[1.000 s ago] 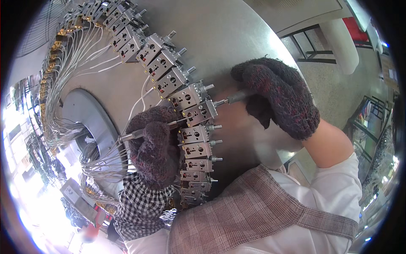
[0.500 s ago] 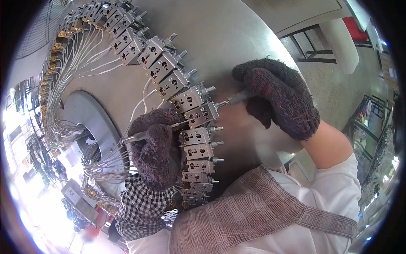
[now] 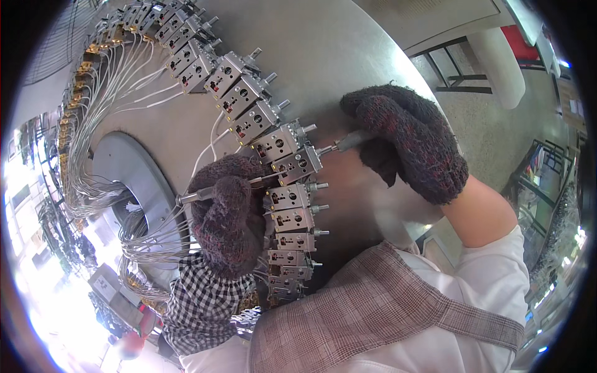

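Past the table's curved edge, a speckled floor [image 3: 476,124] is stretching toward a dark-framed rack [image 3: 540,161]. A broad, smooth metal tabletop [image 3: 323,43] is bearing a curving row of metal-cased control units [image 3: 241,97], their shafts [image 3: 283,104] pointing outward, presumably for easy reach, while white wires [image 3: 102,184] are gathering inward at a grey hub [image 3: 140,160]. The gloved right hand [image 3: 407,143] is gripping a grey-handled tool [image 3: 353,140] at one unit's shaft, apparently steadying or turning it; the gloved left hand [image 3: 227,217] is clasping a slim metal driver [image 3: 200,196], likely angled so its blade [image 3: 264,179] meets that same unit [image 3: 301,163], which is sitting between both hands.
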A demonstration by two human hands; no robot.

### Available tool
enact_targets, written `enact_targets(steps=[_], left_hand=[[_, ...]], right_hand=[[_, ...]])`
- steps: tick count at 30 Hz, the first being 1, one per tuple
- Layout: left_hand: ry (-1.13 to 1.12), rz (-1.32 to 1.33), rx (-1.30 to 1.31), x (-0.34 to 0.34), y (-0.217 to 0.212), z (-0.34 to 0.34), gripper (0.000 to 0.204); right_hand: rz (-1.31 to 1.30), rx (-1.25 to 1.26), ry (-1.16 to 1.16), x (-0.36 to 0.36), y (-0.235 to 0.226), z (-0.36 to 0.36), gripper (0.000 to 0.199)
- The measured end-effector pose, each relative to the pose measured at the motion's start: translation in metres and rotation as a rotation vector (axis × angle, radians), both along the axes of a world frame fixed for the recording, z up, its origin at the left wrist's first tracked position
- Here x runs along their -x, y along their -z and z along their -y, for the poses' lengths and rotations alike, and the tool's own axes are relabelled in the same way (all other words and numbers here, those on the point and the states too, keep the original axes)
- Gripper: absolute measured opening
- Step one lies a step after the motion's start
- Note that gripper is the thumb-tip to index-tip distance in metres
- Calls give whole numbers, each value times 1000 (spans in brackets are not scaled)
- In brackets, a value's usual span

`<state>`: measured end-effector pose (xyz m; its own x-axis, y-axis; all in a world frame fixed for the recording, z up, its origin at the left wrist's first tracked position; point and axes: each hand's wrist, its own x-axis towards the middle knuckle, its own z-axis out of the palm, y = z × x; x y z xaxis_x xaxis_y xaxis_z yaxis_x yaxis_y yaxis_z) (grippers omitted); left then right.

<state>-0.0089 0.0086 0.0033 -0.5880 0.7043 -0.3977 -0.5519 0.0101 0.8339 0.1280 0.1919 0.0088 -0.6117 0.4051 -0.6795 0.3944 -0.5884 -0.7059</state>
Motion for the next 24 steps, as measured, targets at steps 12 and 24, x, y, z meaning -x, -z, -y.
enact_targets(steps=[12,24], left_hand=[[-12,10,-45,-1,-4,0,28],[-92,-34,-7,-7,-8,-4,22]], right_hand=[[-140,-52,73,-6,12,7,29],[-33,16,12,-1,5,2,36]])
